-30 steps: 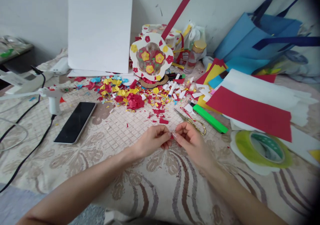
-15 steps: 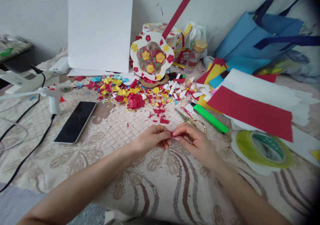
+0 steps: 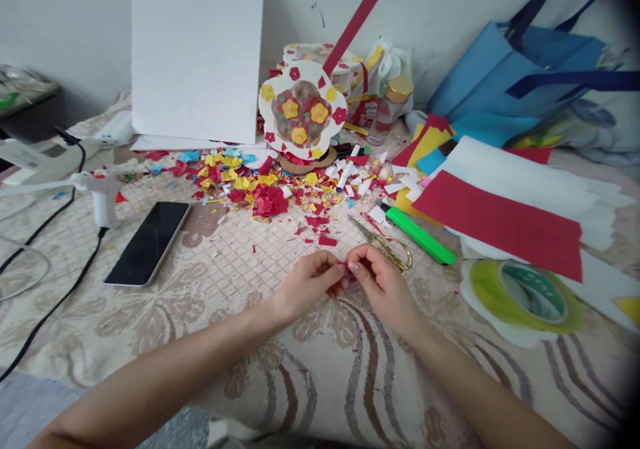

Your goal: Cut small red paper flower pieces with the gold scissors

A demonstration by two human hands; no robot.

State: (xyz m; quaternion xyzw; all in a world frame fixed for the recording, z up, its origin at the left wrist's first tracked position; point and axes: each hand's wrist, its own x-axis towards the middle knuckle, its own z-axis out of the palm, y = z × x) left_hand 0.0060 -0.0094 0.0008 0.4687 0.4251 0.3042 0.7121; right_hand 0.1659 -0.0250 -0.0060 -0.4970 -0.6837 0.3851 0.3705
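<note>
Both hands pinch one small red paper scrap at mid-surface.

The left hand [image 3: 307,281] and right hand [image 3: 380,282] meet fingertip to fingertip — the red paper scrap [image 3: 343,264] is gripped between them, equally near both. Its long axis cannot be determined. Scissors [image 3: 383,244] lie just beyond the right hand.

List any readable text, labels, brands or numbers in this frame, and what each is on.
None can be read.
Red packet behind the flower-shaped paper craft: white marks, too blurred to read.
Bottle with gold cap: no label legible.
Phone: screen dark, no text.
Tape roll, green marker, blue bag: no print visible.
Small red paper piece pinched by left hand and right hand: plain.
</note>
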